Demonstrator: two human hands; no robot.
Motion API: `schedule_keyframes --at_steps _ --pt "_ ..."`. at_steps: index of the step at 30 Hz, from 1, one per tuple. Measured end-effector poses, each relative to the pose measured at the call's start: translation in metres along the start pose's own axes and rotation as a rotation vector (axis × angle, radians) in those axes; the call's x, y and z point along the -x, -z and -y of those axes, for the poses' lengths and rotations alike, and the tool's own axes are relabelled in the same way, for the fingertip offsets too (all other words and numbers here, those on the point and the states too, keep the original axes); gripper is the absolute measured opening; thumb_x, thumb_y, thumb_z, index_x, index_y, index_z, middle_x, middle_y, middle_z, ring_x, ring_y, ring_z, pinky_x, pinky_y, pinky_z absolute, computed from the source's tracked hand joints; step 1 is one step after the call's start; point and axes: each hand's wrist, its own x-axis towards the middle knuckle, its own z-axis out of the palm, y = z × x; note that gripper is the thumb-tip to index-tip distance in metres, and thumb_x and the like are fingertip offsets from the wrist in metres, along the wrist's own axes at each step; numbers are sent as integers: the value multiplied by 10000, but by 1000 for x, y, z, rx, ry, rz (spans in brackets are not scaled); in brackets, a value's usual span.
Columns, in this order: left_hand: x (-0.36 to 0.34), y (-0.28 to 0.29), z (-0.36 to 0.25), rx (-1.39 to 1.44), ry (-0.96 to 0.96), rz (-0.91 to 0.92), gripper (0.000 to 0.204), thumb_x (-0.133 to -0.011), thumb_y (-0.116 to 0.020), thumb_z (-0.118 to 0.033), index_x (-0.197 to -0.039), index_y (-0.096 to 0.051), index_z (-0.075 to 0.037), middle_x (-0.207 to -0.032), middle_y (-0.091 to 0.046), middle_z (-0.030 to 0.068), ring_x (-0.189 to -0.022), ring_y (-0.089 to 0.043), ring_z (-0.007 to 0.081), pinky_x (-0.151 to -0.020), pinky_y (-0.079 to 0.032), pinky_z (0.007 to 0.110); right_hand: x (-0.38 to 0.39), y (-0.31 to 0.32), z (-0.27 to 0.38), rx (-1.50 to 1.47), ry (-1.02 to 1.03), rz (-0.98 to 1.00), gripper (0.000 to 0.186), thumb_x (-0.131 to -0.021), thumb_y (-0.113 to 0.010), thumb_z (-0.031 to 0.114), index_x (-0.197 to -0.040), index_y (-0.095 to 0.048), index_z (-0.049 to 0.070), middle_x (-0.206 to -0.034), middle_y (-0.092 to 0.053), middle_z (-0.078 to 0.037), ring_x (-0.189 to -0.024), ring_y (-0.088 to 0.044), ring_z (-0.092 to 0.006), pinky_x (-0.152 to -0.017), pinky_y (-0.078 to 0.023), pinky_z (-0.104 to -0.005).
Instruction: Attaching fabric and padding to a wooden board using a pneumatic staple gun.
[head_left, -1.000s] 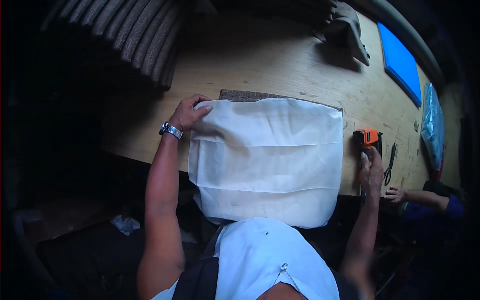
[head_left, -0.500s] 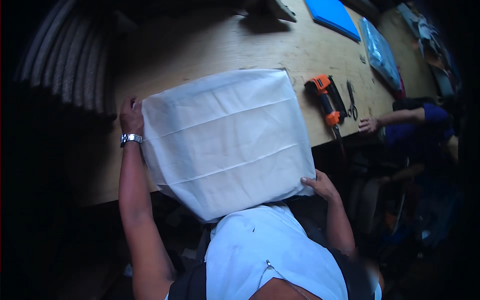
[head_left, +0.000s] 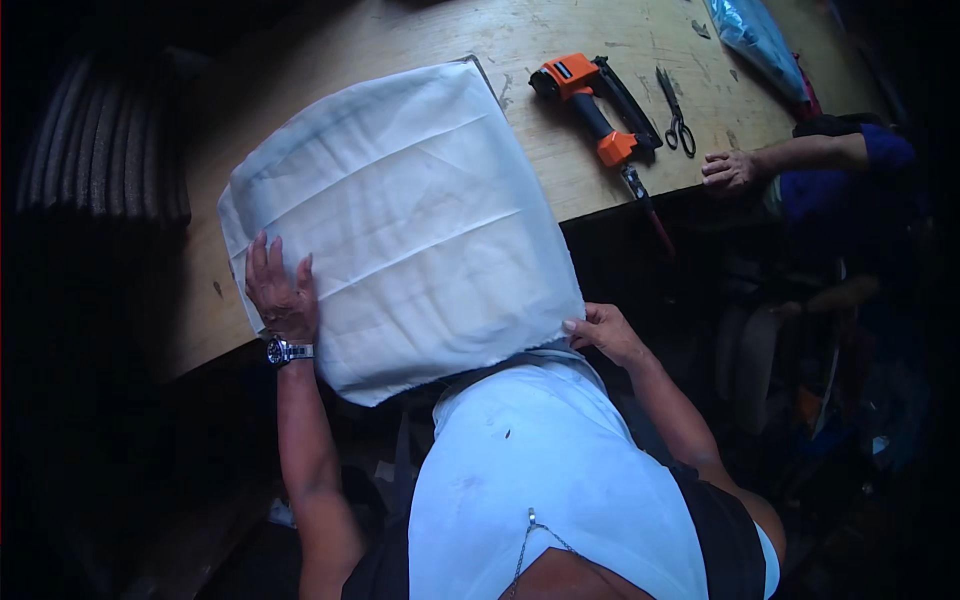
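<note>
The white cloth [head_left: 410, 230] lies over the near edge of the tabletop [head_left: 450, 30]; its farther part is on the wood, and its nearer part goes out past this edge, close to the white shirt [head_left: 520, 450] of the person. Two straight crease lines cross the cloth, and a narrow dark border shows from under its far right corner. The left hand [head_left: 285, 290] is relaxed, with the fingers spread, and it rests flat upon the left side of the cloth, near the tabletop's near edge. A metal watch [head_left: 290, 351] is on this wrist. The right hand [head_left: 612, 335] pinches the near right corner of the cloth between thumb and fingers, beyond the near edge.

To the right of the cloth, and apart from it, an orange and black staple gun [head_left: 592, 108] lies close to the near edge, and its hose [head_left: 655, 220] hangs down over that edge. Just beside the gun are dark scissors [head_left: 674, 108]. Farther right, a co-worker's hand [head_left: 730, 172] rests at the near edge. A blue plastic bag [head_left: 750, 35] lies toward the right end. At the left end, ribbed grey-brown pieces [head_left: 105, 145] stand side by side; what carries them is too dark to tell.
</note>
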Motion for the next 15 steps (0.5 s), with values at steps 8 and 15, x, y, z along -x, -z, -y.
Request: schedule_keyframes --at_steps 8,15 --pt "135 16 -251 1381 481 1056 308 -987 -594 -326 -1068 -658 -36 -907 -640 -7 -732 -556 57 -667 -447 210 -4 25 -26 -95 151 244 390 -905 -730 358 -1026 -705 -11 -876 -689 -74 -804 -662 -139 -749 -573 -293" --pt "140 -64 -319 2134 1263 627 391 -944 -669 -387 -1175 -632 -73 -1061 -683 48 -917 -651 155 -805 -512 310 12 24 -13 78 26 258 365 -908 -718 332 -1057 -708 -1 -933 -703 -89 -849 -678 -176 -755 -564 -293"
